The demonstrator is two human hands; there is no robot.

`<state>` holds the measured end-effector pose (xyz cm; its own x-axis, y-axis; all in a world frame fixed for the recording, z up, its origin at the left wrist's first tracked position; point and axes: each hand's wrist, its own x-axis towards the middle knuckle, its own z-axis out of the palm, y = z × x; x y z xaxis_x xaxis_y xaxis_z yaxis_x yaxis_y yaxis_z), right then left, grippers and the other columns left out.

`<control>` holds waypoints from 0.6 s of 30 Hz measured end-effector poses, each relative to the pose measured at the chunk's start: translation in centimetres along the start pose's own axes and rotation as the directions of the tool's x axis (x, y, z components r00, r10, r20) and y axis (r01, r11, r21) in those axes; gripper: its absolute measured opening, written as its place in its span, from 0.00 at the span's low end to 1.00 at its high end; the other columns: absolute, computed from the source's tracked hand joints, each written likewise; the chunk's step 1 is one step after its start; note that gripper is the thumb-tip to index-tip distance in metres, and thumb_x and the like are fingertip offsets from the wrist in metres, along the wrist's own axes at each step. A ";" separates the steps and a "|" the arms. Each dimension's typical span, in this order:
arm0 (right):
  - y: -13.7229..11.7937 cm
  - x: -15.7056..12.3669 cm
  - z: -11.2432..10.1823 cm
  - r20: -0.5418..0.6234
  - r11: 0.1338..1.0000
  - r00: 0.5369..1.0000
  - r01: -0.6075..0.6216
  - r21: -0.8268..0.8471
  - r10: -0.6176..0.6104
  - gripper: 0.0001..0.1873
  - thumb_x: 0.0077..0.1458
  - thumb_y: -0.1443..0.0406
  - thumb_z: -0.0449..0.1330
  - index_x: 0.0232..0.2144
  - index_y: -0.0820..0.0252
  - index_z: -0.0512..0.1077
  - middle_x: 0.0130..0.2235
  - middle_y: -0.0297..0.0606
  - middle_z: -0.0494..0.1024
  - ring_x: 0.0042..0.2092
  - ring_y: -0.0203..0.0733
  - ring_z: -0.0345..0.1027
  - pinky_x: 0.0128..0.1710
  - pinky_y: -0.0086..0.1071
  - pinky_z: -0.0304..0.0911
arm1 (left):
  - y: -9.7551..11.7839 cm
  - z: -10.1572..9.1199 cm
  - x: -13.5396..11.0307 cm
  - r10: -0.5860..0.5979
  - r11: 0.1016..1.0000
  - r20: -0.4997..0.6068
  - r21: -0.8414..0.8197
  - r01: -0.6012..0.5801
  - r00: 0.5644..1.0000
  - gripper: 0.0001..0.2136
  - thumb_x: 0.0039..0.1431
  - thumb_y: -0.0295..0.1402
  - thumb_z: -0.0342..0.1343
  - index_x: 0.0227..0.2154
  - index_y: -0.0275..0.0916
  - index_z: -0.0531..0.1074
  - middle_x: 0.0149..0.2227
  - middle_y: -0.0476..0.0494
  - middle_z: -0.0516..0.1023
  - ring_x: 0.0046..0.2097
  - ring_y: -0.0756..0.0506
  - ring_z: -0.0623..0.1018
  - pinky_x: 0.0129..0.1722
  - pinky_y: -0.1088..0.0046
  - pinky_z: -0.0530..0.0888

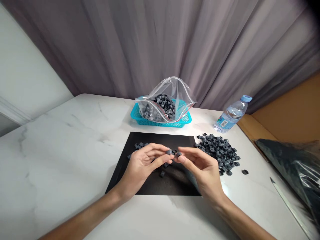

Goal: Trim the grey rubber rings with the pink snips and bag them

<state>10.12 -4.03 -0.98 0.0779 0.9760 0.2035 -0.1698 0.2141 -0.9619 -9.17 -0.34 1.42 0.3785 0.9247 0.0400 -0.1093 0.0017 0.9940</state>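
1. Over the middle of the black mat [150,186], I see both forearms run up from the bottom edge, with the hands meeting fingertip to fingertip, raised off the mat.
2. The left hand [141,165] is turned palm inward, thumb and forefinger pinched on one grey ring [169,152].
3. The right hand [201,168] mirrors it, thumb and forefinger pinched on a second ring [179,154]. The two rings sit just beside each other; I cannot tell whether they touch.
4. Count in hand: two rings, one per hand.
5. On the mat I count one small cluster of loose rings [140,145] behind the left hand. A few more lie under the hands, partly hidden, so I give no firm number.
6. Right of the mat lies one pile of rings [217,150], too many to count, with one stray ring [245,172] apart from it.
7. Behind, on the white table [62,160]: one clear bag [172,96] of rings in one turquoise basket [140,118], and one water bottle [231,115].
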 end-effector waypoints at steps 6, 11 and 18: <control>-0.4 -0.2 -0.1 0.000 1.000 1.000 0.003 0.021 -0.003 0.07 0.58 0.63 0.69 0.41 0.51 0.83 0.34 0.33 0.82 0.35 0.36 0.78 0.40 0.29 0.75 | 0.3 0.0 0.2 -0.041 0.996 0.037 -0.078 0.044 0.998 0.09 0.62 0.35 0.65 0.44 0.40 0.77 0.37 0.47 0.86 0.41 0.48 0.84 0.45 0.76 0.77; -0.9 -0.2 0.2 0.058 1.000 0.998 -0.005 0.031 0.003 0.11 0.57 0.64 0.70 0.44 0.51 0.82 0.41 0.36 0.82 0.41 0.41 0.79 0.47 0.35 0.75 | -0.1 -0.1 0.2 -0.053 0.990 0.064 -0.129 0.060 0.997 0.08 0.64 0.36 0.64 0.44 0.40 0.78 0.37 0.46 0.86 0.41 0.48 0.84 0.46 0.75 0.77; -0.8 -0.2 0.0 0.067 0.993 0.996 0.072 -0.090 -0.067 0.13 0.59 0.64 0.68 0.47 0.51 0.81 0.42 0.39 0.80 0.41 0.42 0.77 0.47 0.38 0.75 | -0.4 -0.1 0.3 -0.060 0.992 0.038 -0.109 0.064 0.997 0.09 0.63 0.38 0.64 0.40 0.38 0.79 0.37 0.42 0.87 0.41 0.44 0.85 0.48 0.69 0.76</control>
<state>10.26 -4.44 -0.24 0.0231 0.9601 0.2788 -0.0742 0.2797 -0.9572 -9.09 -0.09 1.02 0.4190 0.9079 -0.0158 -0.1844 0.1021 0.9775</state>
